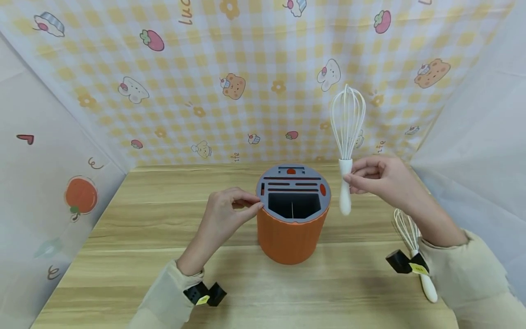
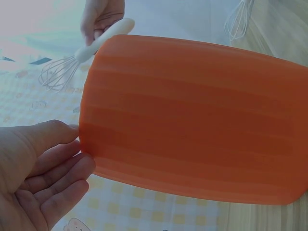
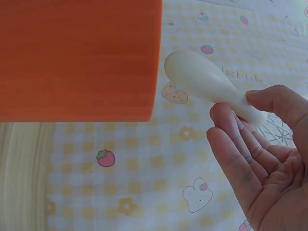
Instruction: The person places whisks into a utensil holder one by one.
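Observation:
An orange cylindrical utensil holder (image 1: pixel 289 240) stands upright on the table, its grey top (image 1: pixel 273 173) cut with narrow slots and one large dark opening at the front. My left hand (image 1: pixel 226 210) holds the left edge of its rim between thumb and fingers; the left wrist view shows the fingertips (image 2: pixel 85 162) against the orange wall. To the right of the holder, my right hand (image 1: pixel 382 178) pinches a white whisk (image 1: pixel 345 196) by its handle's upper part. The whisk is upright in the air, wires up, with the rounded handle end pointing down, apart from the holder.
A second white whisk (image 1: pixel 428 288) lies on the wooden table (image 1: pixel 164 228) at the right, partly hidden by the right forearm and its wrist camera. A yellow checked cloth (image 1: pixel 267 105) hangs behind the table, with white cloth (image 1: pixel 472 137) at the sides.

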Available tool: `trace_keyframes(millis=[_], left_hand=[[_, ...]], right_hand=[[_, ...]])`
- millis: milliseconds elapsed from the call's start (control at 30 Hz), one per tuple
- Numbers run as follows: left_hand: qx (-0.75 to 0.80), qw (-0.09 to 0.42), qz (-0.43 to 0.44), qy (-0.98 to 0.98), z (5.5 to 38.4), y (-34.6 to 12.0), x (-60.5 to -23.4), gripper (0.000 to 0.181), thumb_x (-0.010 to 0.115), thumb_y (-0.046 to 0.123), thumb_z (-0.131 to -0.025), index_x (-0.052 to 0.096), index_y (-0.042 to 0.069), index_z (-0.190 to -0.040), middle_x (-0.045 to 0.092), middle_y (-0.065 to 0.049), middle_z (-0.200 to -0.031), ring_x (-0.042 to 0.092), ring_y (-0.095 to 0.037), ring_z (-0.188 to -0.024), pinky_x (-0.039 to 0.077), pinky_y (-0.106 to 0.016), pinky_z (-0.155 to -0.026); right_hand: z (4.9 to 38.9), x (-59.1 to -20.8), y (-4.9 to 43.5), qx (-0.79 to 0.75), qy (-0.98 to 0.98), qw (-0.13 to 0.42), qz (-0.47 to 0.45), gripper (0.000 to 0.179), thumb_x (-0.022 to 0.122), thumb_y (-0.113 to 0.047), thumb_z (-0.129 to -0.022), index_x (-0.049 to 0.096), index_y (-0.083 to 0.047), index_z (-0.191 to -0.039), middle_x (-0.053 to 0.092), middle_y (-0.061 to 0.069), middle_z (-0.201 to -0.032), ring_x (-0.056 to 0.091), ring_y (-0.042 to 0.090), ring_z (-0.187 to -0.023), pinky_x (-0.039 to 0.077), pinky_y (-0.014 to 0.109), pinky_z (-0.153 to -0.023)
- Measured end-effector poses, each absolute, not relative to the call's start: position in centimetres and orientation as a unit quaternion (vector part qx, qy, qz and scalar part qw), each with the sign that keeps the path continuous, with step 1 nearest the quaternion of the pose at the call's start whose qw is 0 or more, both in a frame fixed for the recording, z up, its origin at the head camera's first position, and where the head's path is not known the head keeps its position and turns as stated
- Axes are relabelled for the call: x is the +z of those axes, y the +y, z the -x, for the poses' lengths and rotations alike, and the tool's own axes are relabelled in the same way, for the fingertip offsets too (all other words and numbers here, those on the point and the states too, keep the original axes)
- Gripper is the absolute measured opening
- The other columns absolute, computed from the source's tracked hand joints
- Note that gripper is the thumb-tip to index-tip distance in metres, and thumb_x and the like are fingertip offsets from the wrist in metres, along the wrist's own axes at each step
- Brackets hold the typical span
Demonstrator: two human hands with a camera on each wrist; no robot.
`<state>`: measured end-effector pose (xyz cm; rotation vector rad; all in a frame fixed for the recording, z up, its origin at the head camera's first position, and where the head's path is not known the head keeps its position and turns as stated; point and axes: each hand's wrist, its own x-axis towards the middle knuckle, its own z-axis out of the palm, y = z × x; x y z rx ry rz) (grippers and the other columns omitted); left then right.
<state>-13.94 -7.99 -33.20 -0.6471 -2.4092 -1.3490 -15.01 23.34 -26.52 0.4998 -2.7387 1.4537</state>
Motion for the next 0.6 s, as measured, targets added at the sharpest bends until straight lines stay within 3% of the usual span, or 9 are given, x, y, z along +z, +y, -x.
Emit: trace_keyframes(millis=[200,600], left_hand=[[-0.467,0.153,0.225,-0.841,13.9,-8.0,-33.2,0.007,0.075,0.007,-0.074,0.073,0.008,-0.081,0.067,0.003,-0.078,0.061,-0.004,-0.069,0.053,-0.02,-0.062],[-0.467,0.157,0.228,-0.84,13.9,-8.1,-33.3,0.006,0.075,0.007,-0.075,0.073,0.007,-0.08,0.067,0.003,-0.077,0.061,-0.005,-0.069,0.055,-0.027,-0.063]], right_hand=[[15.5,-25.8,22.5,0.472,-0.864,-0.009,-0.173,0.027,0.065,-0.017,-0.086,0.061,0.006,-0.099,0.068,0.006,-0.078,0.067,0.019,-0.07,0.055,0.03,-0.065],[16.9,-25.0,20.6,0.494,-0.851,-0.021,-0.176,0.028,0.065,-0.014,-0.086,0.06,0.01,-0.1,0.068,0.006,-0.077,0.066,0.015,-0.066,0.055,0.03,-0.065]])
